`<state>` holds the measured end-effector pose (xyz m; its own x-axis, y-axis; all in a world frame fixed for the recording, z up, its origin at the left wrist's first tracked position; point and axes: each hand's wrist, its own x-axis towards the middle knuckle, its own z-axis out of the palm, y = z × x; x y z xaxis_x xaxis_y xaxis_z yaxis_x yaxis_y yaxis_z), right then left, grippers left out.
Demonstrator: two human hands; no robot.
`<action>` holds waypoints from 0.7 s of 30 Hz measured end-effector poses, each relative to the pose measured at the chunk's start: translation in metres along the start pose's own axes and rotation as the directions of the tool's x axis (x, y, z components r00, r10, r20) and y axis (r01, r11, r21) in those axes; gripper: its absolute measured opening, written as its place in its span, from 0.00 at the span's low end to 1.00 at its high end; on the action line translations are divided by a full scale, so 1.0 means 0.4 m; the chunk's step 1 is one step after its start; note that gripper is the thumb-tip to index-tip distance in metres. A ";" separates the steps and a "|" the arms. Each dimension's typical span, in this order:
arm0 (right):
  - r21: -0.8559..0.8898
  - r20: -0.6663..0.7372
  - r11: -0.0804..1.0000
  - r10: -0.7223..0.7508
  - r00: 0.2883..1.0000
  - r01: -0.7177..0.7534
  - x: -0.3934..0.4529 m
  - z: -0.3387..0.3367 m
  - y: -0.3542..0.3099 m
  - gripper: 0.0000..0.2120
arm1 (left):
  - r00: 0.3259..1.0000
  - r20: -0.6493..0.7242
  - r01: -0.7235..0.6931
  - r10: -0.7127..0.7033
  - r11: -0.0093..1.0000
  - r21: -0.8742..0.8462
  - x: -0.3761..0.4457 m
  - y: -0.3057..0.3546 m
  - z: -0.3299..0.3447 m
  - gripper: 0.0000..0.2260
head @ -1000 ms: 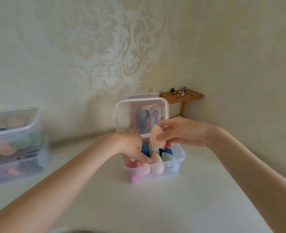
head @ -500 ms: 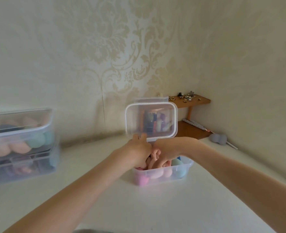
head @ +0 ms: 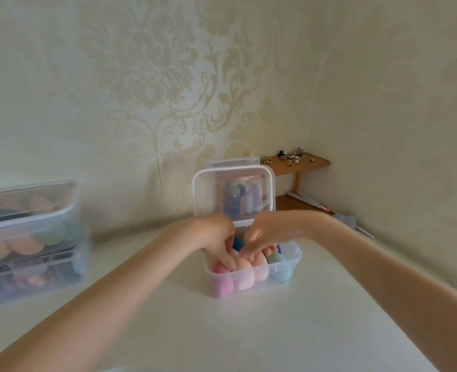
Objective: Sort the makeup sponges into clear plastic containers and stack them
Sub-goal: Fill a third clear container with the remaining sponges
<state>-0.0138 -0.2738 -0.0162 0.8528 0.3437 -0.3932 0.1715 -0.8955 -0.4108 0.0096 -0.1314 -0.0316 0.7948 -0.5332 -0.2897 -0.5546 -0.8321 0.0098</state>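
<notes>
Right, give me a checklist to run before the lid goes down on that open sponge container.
1. Lid hinged up, clear of the opening: ok.
2. Both hands out of the container: not ok; left hand and right hand have fingers down among the sponges.
3. Sponges below the rim: cannot tell; the hands cover the middle, though the pink sponge and teal sponge at the front sit low.
4. Either hand gripping a sponge: cannot tell, fingers blurred.
5. Stacked containers at left closed, ready to take another on top: ok.
6. Tabletop around the container free: ok.
</notes>
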 end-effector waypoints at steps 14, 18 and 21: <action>-0.204 -0.689 0.690 0.402 0.603 -0.694 0.055 0.017 0.438 0.24 | 0.982 -0.144 -0.145 0.122 0.976 -0.163 0.036 0.032 0.017 0.07; -0.255 -0.683 0.621 0.427 0.593 -0.741 0.058 0.017 0.424 0.19 | 0.984 -0.134 -0.133 0.113 0.979 -0.152 0.030 0.038 0.022 0.08; -0.215 -0.695 0.661 0.414 0.588 -0.719 0.038 -0.008 0.364 0.16 | 0.985 -0.144 -0.121 0.099 0.982 -0.146 0.025 0.038 0.026 0.09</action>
<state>0.0258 -0.3999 -0.0792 0.9153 -0.3650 0.1705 -0.3938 -0.8998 0.1878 0.0066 -0.1477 -0.0443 0.7628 -0.6297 -0.1466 -0.6044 -0.7750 0.1845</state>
